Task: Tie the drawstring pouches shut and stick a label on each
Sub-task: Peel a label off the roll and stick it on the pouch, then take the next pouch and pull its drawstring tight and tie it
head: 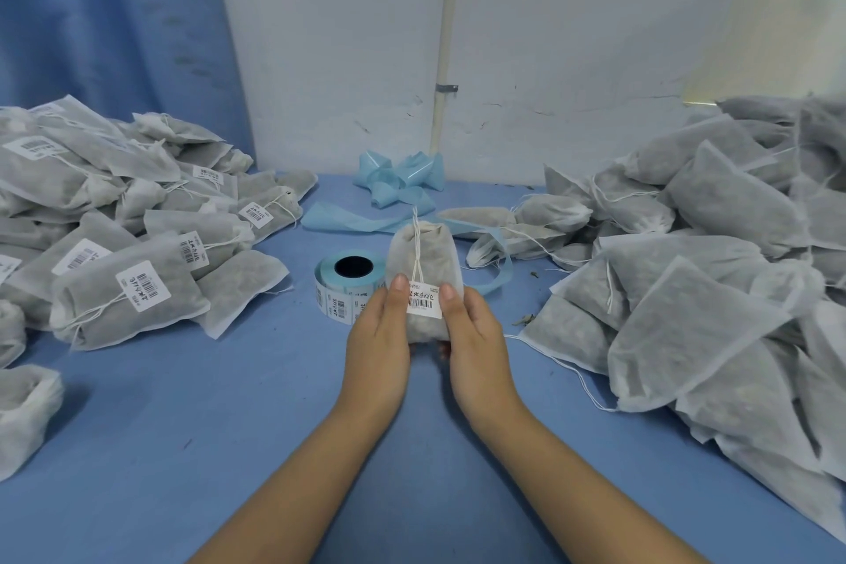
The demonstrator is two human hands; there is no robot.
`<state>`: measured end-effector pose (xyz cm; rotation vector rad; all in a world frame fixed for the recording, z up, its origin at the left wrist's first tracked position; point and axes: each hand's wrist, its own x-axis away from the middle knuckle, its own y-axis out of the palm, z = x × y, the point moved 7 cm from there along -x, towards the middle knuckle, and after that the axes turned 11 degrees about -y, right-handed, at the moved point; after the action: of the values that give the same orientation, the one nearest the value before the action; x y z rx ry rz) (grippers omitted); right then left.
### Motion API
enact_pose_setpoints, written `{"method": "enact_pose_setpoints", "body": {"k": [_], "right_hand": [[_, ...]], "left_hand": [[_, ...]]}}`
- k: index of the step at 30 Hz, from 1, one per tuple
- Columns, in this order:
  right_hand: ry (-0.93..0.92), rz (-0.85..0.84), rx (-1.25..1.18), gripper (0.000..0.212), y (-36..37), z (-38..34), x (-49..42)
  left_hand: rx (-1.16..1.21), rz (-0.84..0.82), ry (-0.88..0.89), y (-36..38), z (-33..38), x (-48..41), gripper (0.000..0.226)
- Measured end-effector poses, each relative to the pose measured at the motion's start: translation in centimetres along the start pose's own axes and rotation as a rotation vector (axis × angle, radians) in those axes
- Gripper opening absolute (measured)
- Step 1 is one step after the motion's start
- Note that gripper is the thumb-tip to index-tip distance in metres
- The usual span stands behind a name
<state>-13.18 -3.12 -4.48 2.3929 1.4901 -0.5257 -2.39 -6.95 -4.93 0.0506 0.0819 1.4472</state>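
White non-woven drawstring pouch (423, 259), tied, labelled: judged light, soft, squashable; fingers of left hand (382, 327) and right hand (471, 327) gripped its filled lower body.

A white pipe (446, 37) runs up the scuffed wall (572, 37). Left of the pipe hangs a blue curtain (114, 14). At the pipe's foot, crumpled blue paper strip (403, 179) lies on the blue table (274, 426)
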Motion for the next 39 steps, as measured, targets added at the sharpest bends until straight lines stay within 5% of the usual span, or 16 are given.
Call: {"method": "enact_pose_setpoints", "body": {"k": [10, 14, 18, 21, 23, 26, 28, 31, 39], "right_hand": [[0.072, 0.078, -0.126, 0.026, -0.3, 0.0, -0.2], [0.206, 0.105, -0.166, 0.023, -0.6, 1.1, -0.3], [0.242, 0.103, -0.150, 0.013, -0.8, 1.7, -0.4], [0.242, 0.068, -0.099, 0.018, -0.7, 2.0, -0.3], [0.147, 0.023, 0.070, 0.020, -1.1, 1.4, -0.6], [-0.171, -0.096, 0.680, 0.021, -2.3, -0.8, -1.4], [-0.292, -0.132, 1.050, 0.026, -3.4, -1.7, -2.0], [-0.235, -0.159, 1.379, 0.029, -5.4, -1.4, -2.8], [-0.045, -0.221, 1.493, 0.031, -7.2, 0.7, -2.8]], "left_hand": [[0.033, -0.188, -0.058, 0.3, 0.3, -0.2, 0.025], [0.475, -0.100, -0.117, -1.3, 2.5, -1.5, 0.015], [0.801, -0.244, -0.074, -2.9, 5.6, -2.9, 0.100], [0.586, -0.285, -0.116, -2.1, 5.1, -2.2, 0.086], [0.440, -0.275, -0.145, -1.3, 4.1, -1.8, 0.057], [0.172, -0.308, -0.134, 0.4, 2.9, -0.9, 0.029], [0.049, -0.306, -0.134, 1.3, 2.3, -0.3, 0.024], [-0.065, -0.325, -0.134, 2.4, 1.3, 0.3, 0.026], [-0.168, -0.324, -0.138, 3.2, -0.3, 0.5, 0.031]]}}
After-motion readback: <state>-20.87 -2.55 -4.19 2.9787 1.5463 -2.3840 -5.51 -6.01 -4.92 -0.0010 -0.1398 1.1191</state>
